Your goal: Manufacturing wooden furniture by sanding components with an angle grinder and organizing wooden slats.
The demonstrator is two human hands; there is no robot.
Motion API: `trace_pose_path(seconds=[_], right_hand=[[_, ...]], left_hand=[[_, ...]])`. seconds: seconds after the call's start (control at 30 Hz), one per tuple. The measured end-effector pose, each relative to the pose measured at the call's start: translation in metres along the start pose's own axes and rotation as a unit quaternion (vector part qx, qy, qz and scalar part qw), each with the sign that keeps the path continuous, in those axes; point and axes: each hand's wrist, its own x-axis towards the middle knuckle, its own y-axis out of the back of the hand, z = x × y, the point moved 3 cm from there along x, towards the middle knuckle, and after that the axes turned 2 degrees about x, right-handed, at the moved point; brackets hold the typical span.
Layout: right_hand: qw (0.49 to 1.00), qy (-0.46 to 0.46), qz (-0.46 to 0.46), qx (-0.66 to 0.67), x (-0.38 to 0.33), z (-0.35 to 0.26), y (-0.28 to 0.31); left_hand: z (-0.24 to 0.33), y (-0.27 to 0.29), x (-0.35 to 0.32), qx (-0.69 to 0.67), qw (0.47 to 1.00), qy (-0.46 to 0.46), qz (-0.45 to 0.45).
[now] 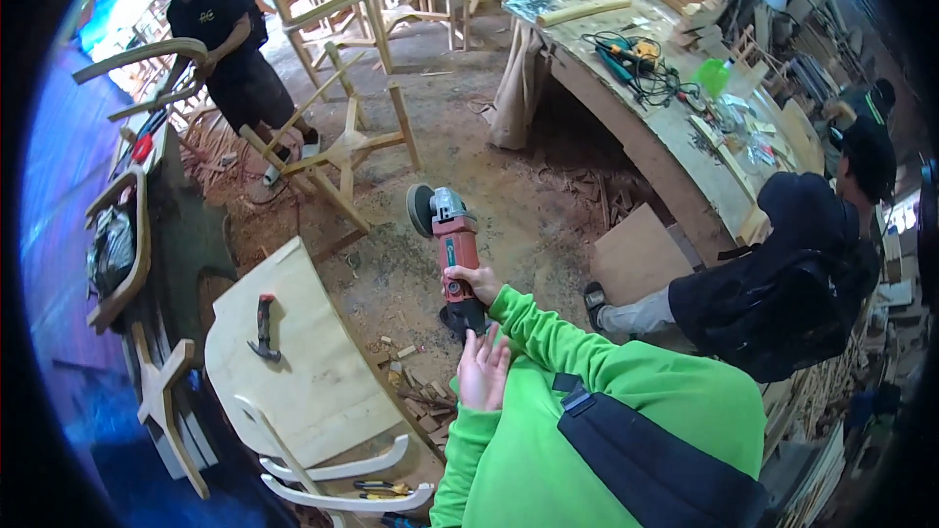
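Leftward, one red-and-black-handled hammer point(264, 330) lies on one smooth, flat wooden board point(318, 367), above two pale curved strips point(396, 454). Centrally, one stout red grinder point(457, 246) with a grey metal head and round disc point(420, 210) is held above the dusty floor point(533, 220): the right hand point(479, 282) wraps its body; the left hand point(483, 372), fingers loosely apart, is by its black tail, contact unclear.

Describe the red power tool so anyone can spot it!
Find the green sweatshirt at the bottom. Follow its right sleeve to the right hand gripping a red angle grinder. Unlike the red-handled hammer on the pale board, it has a round disc.
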Motion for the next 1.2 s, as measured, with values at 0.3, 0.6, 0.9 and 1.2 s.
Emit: trace_pose_path(seconds=[0.3,0.6,0.9,1.2], right_hand=[[0.995,0.034,-0.072,0.052,0.018,-0.048,0.014],[0.968,0.148,-0.194,0.061,0.053,-0.13,0.006],[0.975,0.211,-0.075,-0.001,0.09,-0.194,0.051],[0.972,0.233,0.018,0.004,0.158,-0.263,0.102]], left_hand=[[0.097,-0.05,0.036,0.554,0.758,-0.343,0.012],[0.069,-0.114,0.131,0.347,0.92,-0.011,-0.18],[0.077,-0.191,0.208,0.458,0.851,0.013,-0.255],[0.08,-0.274,0.33,0.462,0.797,0.16,-0.355]])
